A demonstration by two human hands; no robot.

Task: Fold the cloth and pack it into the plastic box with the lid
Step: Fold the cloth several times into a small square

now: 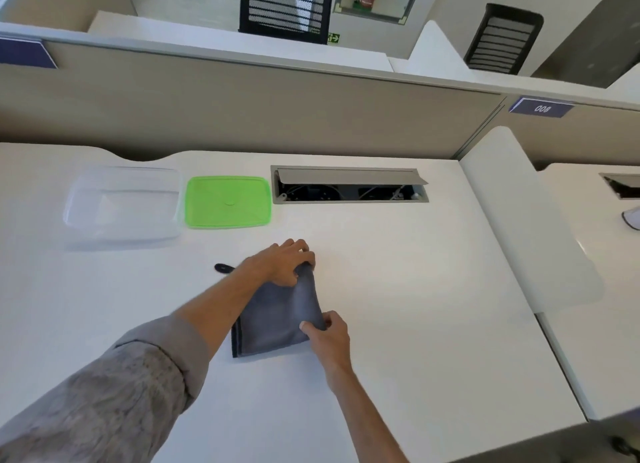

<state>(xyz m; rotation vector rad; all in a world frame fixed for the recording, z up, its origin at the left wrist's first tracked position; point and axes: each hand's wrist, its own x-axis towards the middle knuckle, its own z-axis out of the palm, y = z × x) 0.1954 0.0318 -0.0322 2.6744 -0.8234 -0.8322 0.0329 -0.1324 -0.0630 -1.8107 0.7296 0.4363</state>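
Note:
A grey cloth [277, 317], folded into a small rectangle, lies on the white desk in front of me. My left hand [284, 260] pinches its far right corner. My right hand [327, 336] pinches its near right corner, and the right edge is lifted between the two hands. A clear plastic box [121, 206] stands at the far left of the desk with nothing in it. Its green lid [228, 201] lies flat just right of the box.
A small black loop [223, 268] lies on the desk left of my left wrist. An open grey cable hatch [349, 185] sits in the desk behind the cloth. A beige partition [242, 106] runs along the back, and a white divider [526, 220] bounds the right side.

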